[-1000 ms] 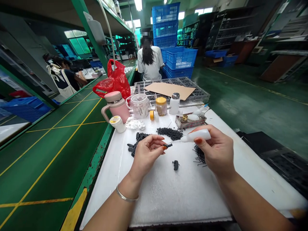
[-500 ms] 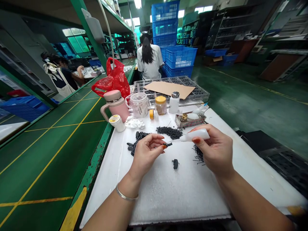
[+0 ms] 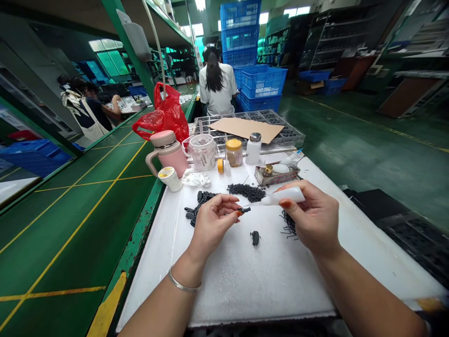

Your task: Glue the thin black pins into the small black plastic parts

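Pinched between the fingers of my left hand point(image 3: 214, 223) is a small black plastic part point(image 3: 244, 210). My right hand point(image 3: 314, 213) is closed around a white squeeze bottle point(image 3: 288, 195), tilted sideways with its thin tip pointing left at the part; whether they touch I cannot tell. A lone black piece point(image 3: 255, 238) lies on the white tabletop point(image 3: 231, 285) below the hands. Behind my left hand is a heap of black parts point(image 3: 195, 209). Small black rings point(image 3: 246, 191) are piled beyond the bottle tip, and thin black rods point(image 3: 288, 224) lie partly behind my right hand.
Along the back stand a pink mug point(image 3: 171, 157), a white tub point(image 3: 170, 179), a clear lidded jug point(image 3: 203, 153), a yellow-lidded jar point(image 3: 234, 152), a metal-capped bottle point(image 3: 253, 148) and a small box point(image 3: 275, 175). A green conveyor point(image 3: 80, 210) runs at left. Two people sit farther off.
Almost nothing differs. Both hands keep the same hold on the black part and the squeeze bottle, and the whole view has shifted very slightly.
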The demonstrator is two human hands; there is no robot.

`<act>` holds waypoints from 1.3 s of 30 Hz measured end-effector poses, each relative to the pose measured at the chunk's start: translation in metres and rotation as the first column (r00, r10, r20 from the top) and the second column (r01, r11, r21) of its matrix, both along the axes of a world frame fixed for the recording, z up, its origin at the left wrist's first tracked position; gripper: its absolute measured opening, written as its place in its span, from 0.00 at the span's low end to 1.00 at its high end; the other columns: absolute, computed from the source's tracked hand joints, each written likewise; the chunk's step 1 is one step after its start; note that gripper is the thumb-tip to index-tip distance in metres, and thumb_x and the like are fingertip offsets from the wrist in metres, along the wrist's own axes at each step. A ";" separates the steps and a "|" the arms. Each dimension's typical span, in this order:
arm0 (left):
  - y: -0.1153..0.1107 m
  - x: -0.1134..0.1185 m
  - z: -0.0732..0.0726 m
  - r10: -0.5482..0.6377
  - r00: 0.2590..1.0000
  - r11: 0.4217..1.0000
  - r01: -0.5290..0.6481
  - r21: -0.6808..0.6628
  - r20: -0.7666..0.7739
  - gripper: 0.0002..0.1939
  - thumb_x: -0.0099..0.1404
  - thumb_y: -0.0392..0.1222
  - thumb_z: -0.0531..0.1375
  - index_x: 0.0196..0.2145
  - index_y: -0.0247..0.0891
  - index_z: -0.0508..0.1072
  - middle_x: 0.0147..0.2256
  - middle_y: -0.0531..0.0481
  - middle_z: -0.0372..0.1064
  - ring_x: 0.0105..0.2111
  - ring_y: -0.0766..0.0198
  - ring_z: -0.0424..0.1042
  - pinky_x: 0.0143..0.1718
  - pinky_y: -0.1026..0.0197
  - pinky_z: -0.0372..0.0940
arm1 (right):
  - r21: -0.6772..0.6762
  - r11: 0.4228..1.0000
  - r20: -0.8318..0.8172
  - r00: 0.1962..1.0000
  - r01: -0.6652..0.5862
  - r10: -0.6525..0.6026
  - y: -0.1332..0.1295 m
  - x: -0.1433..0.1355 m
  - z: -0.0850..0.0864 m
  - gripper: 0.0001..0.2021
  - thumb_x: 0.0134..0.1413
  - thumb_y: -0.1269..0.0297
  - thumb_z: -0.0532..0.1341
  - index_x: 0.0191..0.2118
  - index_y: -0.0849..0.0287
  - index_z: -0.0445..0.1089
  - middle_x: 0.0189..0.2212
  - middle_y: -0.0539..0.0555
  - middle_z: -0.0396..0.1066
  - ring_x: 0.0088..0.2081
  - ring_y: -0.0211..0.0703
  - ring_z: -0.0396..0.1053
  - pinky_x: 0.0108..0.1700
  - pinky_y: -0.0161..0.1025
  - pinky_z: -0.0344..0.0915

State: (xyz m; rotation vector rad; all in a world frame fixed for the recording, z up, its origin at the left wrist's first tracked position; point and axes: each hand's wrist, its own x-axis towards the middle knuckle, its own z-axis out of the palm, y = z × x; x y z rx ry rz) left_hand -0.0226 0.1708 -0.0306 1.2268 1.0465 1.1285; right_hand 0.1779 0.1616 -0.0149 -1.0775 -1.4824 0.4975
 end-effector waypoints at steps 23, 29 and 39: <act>0.000 0.000 -0.001 0.010 1.000 1.000 -0.010 0.006 -0.008 0.14 0.52 0.36 0.65 0.38 0.34 0.72 0.33 0.46 0.73 0.33 0.63 0.73 0.31 0.65 0.70 | -0.018 1.000 -0.043 0.999 0.010 -0.011 0.000 -0.001 0.002 0.09 0.52 0.56 0.64 0.32 0.56 0.70 0.25 0.50 0.67 0.25 0.39 0.59 0.26 0.37 0.53; 0.000 0.000 0.001 0.008 1.000 1.000 -0.007 -0.027 0.009 0.15 0.52 0.37 0.66 0.39 0.34 0.72 0.33 0.46 0.73 0.33 0.62 0.74 0.30 0.65 0.69 | -0.095 0.994 -0.383 0.924 -0.050 0.010 0.014 0.003 -0.003 0.13 0.51 0.52 0.64 0.32 0.57 0.69 0.23 0.49 0.60 0.23 0.37 0.57 0.23 0.36 0.53; 0.003 -0.007 -0.003 -0.019 0.997 0.998 0.024 -0.063 0.081 0.17 0.53 0.38 0.67 0.41 0.37 0.71 0.32 0.49 0.73 0.32 0.64 0.73 0.29 0.67 0.67 | -0.309 0.833 -0.803 0.595 -0.460 0.031 0.027 0.005 -0.007 0.20 0.36 0.71 0.71 0.37 0.55 0.65 0.37 0.50 0.70 0.35 0.36 0.68 0.26 0.27 0.61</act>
